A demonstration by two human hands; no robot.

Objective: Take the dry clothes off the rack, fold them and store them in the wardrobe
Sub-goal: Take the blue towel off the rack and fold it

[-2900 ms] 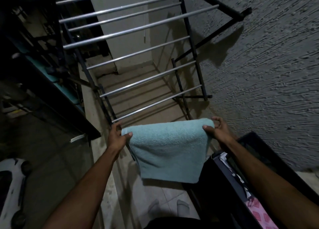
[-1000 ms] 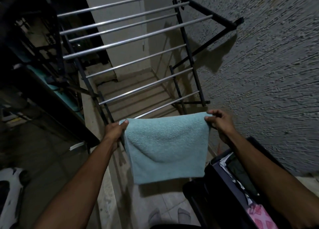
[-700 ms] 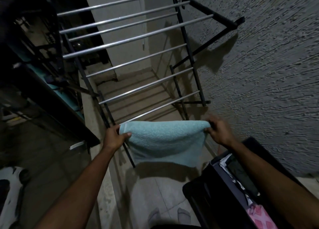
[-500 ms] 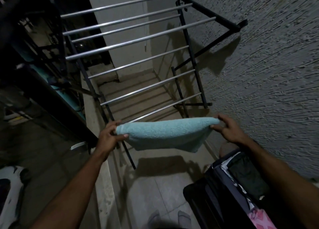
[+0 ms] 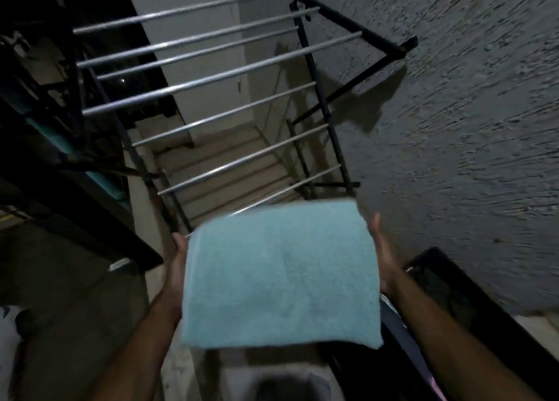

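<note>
The folded light-blue towel (image 5: 281,276) lies flat and nearly level between both hands, mid-frame, clear of the rack. It is close to square; its slightly longer axis runs from 6 toward 12 o'clock, the far edge tipped toward 1 o'clock. The left hand (image 5: 178,267) is at its 9 o'clock edge and the right hand (image 5: 382,261) at its 3 o'clock edge, each mostly hidden beneath the cloth; their grip cannot be told. A dark basket (image 5: 453,304) sits at 4 o'clock. Beyond, at 12 o'clock, stands the drying rack (image 5: 230,74), rails bare, beside a rough plastered wall (image 5: 469,128).
</note>
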